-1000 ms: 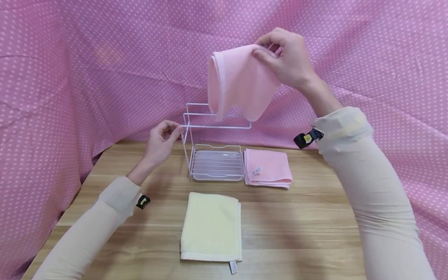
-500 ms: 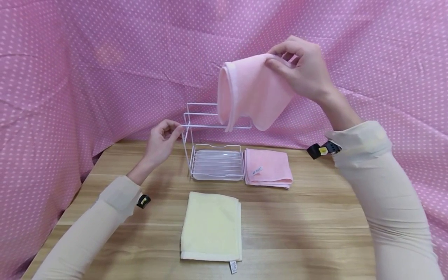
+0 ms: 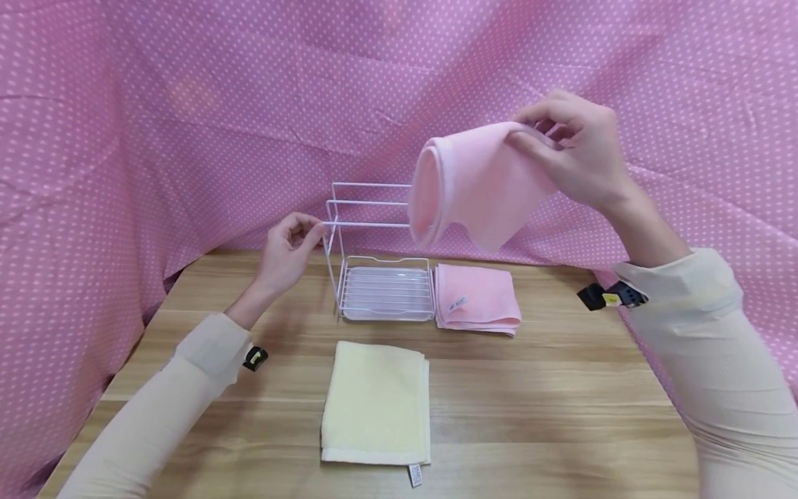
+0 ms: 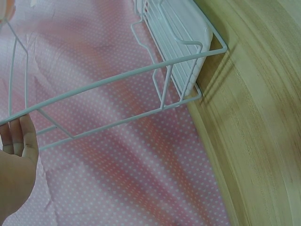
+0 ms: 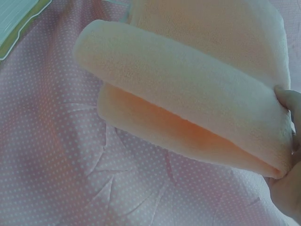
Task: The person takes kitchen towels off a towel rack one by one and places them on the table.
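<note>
My left hand [image 3: 288, 251] pinches the upper left corner of a white wire rack [image 3: 368, 224], thumb in front of the frame. In the left wrist view its fingers [image 4: 29, 136] lie against the rack's long upright wire [image 4: 117, 76]. Up at the right, my right hand [image 3: 580, 149] pinches the top edge of a pink towel [image 3: 492, 180]. This towel hangs folded in the air and hides the right end of the rack's top bars. The right wrist view shows its fold [image 5: 178, 75] close up, the thumb [image 5: 288, 100] pressing on it.
A second pink towel [image 3: 476, 298] lies folded against the rack's right side. Nearer me is a folded pale yellow towel [image 3: 376, 405] with a tag. The rack's base holds a clear tray [image 3: 386, 315]. Dotted pink cloth [image 3: 249, 104] hangs behind the wooden table [image 3: 530, 416].
My right hand has moved right and down with the pink towel, away from above the rack's middle. The left hand has stayed on the rack's corner.
</note>
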`<move>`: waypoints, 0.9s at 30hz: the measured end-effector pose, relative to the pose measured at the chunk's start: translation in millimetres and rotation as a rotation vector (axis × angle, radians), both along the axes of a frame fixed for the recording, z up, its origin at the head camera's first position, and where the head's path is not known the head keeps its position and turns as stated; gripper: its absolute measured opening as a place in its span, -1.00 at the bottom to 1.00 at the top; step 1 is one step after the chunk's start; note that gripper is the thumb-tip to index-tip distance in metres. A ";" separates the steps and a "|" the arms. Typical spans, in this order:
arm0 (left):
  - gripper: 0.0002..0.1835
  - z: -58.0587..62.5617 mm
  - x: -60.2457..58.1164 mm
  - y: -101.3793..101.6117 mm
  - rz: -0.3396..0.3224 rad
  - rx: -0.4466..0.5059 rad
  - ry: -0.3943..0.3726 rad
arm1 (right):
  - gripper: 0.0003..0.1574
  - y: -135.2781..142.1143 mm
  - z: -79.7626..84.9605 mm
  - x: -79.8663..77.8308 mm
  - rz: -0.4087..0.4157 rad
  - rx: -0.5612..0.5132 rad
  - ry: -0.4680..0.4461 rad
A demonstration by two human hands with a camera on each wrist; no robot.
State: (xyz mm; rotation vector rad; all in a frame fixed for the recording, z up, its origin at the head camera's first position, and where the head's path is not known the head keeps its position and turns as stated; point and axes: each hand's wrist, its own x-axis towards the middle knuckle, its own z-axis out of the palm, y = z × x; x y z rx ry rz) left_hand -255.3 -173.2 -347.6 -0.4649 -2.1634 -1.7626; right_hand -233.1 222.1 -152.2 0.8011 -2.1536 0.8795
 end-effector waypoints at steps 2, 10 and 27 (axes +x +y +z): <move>-0.70 0.3 0.2 -0.2 0.001 0.001 0.003 | -0.85 4.1 -1.2 4.8 0.010 -0.002 0.008; -0.72 0.0 0.5 -0.8 0.006 0.007 0.005 | -0.90 19.6 -11.7 23.2 -0.001 -0.010 -0.018; -0.73 -0.3 1.0 -1.0 0.010 0.007 -0.001 | -0.72 38.5 -64.4 46.1 0.050 0.057 -0.017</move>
